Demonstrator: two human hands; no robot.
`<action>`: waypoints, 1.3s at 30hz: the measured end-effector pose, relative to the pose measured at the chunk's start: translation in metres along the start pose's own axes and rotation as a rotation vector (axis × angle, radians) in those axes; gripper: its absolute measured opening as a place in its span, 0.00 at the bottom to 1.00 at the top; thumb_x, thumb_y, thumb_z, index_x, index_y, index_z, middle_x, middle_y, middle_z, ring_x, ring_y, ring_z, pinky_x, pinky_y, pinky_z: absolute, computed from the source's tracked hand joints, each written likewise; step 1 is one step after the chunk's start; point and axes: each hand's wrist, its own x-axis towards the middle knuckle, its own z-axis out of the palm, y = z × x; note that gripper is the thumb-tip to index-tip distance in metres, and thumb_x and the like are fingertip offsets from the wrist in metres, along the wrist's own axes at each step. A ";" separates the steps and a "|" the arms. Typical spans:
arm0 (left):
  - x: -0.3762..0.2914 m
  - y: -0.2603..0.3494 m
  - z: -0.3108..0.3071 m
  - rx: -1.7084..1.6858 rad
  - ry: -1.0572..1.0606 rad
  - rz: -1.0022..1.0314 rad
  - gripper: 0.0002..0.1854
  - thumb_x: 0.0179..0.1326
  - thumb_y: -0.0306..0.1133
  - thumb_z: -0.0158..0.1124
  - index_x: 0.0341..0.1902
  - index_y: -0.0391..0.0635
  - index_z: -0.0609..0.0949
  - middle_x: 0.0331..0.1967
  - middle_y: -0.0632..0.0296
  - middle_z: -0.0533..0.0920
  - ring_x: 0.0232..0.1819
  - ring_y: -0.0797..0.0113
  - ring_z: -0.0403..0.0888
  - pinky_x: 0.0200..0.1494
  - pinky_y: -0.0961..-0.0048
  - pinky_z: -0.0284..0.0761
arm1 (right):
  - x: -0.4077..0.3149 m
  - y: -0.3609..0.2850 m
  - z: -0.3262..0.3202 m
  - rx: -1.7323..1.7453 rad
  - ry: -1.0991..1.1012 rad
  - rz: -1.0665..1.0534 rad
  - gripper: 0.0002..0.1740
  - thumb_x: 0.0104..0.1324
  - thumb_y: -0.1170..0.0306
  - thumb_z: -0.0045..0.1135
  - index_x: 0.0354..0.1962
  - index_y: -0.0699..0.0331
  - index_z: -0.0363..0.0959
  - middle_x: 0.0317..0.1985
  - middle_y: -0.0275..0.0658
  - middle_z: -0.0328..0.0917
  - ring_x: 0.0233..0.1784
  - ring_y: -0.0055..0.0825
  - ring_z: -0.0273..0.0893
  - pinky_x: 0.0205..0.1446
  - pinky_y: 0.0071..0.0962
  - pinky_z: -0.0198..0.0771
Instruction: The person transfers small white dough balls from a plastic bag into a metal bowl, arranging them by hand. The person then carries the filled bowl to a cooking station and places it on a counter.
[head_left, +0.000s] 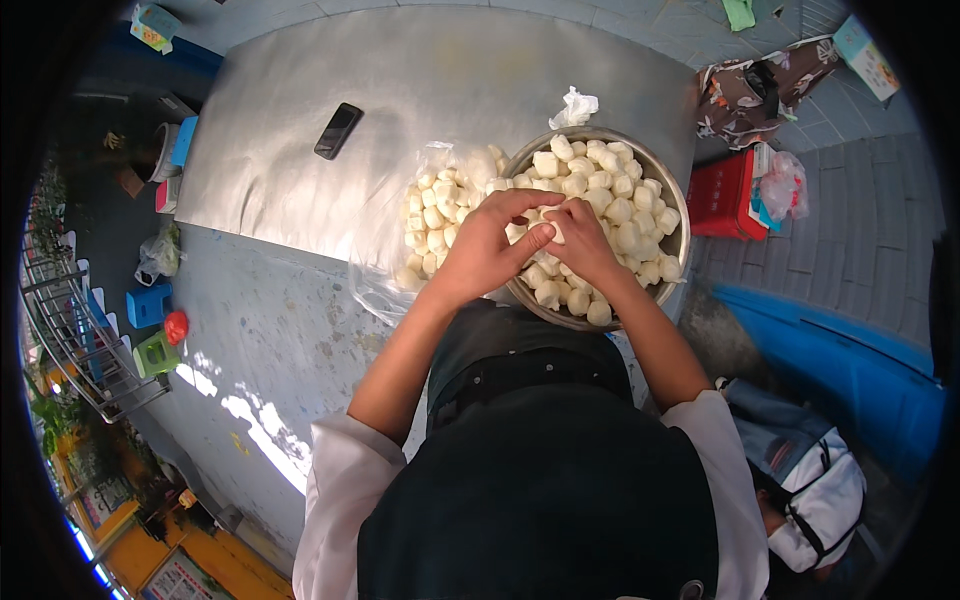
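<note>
Both hands meet over a round metal bowl (679, 217) heaped with small white buns (621, 211). My right hand (589, 244) pinches one small white bun (556, 227), which is largely hidden by the fingers. My left hand (491, 240) curves around the same bun from the other side, its thumb against it and its index finger reaching across above. Left of the bowl and partly behind my left hand, a clear plastic bag (379, 259) lies spread open with more small white buns (435, 210) in it.
The metal tabletop (285, 67) holds a black phone (338, 131) and a crumpled white tissue (575, 107). Right of the table stand a red bin (721, 196) and a patterned cloth bag (765, 90). A person (814, 480) is at the lower right, near a blue panel (840, 367).
</note>
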 end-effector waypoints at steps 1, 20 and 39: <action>0.010 -0.030 0.007 0.423 0.046 0.102 0.34 0.59 0.45 0.72 0.66 0.45 0.75 0.55 0.48 0.81 0.55 0.49 0.79 0.58 0.56 0.76 | -0.001 -0.001 -0.003 0.081 0.013 0.030 0.26 0.50 0.68 0.74 0.47 0.63 0.77 0.47 0.41 0.68 0.55 0.42 0.69 0.60 0.39 0.69; 0.050 -0.152 0.063 0.017 -0.122 -0.108 0.31 0.66 0.47 0.66 0.65 0.42 0.71 0.52 0.41 0.82 0.55 0.47 0.82 0.55 0.58 0.77 | -0.047 0.044 -0.069 0.568 0.388 0.550 0.09 0.60 0.75 0.59 0.39 0.64 0.72 0.38 0.37 0.77 0.45 0.26 0.75 0.54 0.29 0.71; 0.065 -0.099 0.081 -1.143 0.010 -0.495 0.21 0.75 0.51 0.53 0.58 0.47 0.74 0.50 0.60 0.79 0.47 0.66 0.81 0.51 0.69 0.80 | -0.055 -0.008 -0.069 0.908 0.167 0.297 0.13 0.65 0.71 0.64 0.47 0.60 0.76 0.49 0.43 0.82 0.46 0.29 0.79 0.46 0.24 0.75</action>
